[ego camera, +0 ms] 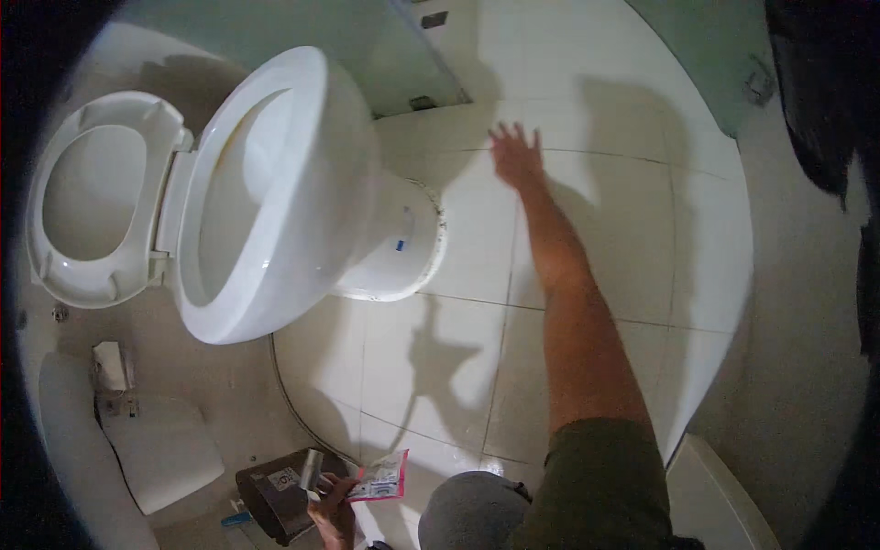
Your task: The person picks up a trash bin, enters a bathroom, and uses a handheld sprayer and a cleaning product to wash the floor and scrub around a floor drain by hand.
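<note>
My right hand (515, 155) reaches out over the white floor tiles (454, 330), its fingers spread and nothing in them. At the bottom, my left hand (331, 512) grips a flat packet (379, 476) with a pink edge and printing on it. A shiny metal cylinder (311, 469) stands out above the same hand and seems held in it too. To the left of my right hand stands a white toilet (337, 172), its seat and lid (96, 199) raised. A small blue mark (400, 245) shows on its base.
A brown bin (265, 488) with a label sits beside my left hand, near a blue-handled item (236, 519). A hose (280, 378) runs down behind the toilet. Frosted glass panels (330, 34) rise at the top. A white washbasin (161, 447) is at lower left, a pale curved edge (715, 488) at lower right.
</note>
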{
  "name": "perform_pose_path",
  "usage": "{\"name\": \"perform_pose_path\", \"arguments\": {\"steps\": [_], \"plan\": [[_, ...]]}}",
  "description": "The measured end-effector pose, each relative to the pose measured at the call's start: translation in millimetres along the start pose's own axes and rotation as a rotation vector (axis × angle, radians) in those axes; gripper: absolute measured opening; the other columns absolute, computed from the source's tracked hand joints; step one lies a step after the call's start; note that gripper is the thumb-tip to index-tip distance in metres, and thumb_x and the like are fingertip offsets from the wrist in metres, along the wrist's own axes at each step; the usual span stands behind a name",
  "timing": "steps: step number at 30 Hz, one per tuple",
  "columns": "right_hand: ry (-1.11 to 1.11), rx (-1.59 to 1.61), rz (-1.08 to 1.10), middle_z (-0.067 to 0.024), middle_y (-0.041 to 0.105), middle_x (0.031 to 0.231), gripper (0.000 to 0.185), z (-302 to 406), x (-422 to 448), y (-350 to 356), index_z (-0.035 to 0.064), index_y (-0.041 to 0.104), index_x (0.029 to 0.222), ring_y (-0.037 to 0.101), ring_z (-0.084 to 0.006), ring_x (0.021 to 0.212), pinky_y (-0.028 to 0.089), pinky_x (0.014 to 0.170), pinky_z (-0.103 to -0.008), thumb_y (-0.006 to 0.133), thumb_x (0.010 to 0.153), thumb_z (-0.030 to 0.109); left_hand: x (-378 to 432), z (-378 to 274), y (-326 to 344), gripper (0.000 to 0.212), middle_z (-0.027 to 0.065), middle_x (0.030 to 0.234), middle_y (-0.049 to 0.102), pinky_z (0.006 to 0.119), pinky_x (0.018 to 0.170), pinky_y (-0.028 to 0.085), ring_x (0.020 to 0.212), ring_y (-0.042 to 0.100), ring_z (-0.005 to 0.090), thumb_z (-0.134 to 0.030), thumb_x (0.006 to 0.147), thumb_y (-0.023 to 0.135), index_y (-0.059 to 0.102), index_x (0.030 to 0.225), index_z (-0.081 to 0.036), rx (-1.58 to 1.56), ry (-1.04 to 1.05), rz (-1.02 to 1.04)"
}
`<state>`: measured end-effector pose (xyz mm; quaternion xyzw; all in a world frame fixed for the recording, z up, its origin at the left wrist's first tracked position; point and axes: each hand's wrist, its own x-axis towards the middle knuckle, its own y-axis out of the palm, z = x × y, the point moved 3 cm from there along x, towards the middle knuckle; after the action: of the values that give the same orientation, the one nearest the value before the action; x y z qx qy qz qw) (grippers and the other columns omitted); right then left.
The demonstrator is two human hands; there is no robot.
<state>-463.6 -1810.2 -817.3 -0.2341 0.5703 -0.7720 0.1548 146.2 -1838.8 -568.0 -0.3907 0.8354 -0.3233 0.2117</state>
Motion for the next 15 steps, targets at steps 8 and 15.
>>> {"name": "perform_pose_path", "arguments": {"steps": [8,15], "plan": [[0.573,-0.320,-0.029,-0.0048,0.018,0.144,0.048,-249.7,-102.9,-63.0,0.0248,0.023,0.136,0.018,-0.0362,0.130,0.011,0.093,-0.0698,0.027,0.091,0.041,5.5,-25.4,5.9,0.035,0.0120,0.087,0.059,0.034,0.070,0.048,0.078,0.058,0.0231,-0.029,0.085,0.047,0.058,0.084,0.004,0.606,0.362,0.122],[0.358,-0.463,-0.290,-0.0093,0.022,0.142,0.053,-304.0,-218.9,-84.0,0.0256,0.023,0.137,0.023,-0.0478,0.123,0.016,0.090,-0.0705,0.034,0.088,0.045,18.8,19.5,4.3,0.019,0.0147,0.074,0.061,0.036,0.064,0.045,0.069,0.057,0.0292,-0.010,0.066,0.057,0.066,0.082,-0.003,0.286,0.258,-0.041]]}}
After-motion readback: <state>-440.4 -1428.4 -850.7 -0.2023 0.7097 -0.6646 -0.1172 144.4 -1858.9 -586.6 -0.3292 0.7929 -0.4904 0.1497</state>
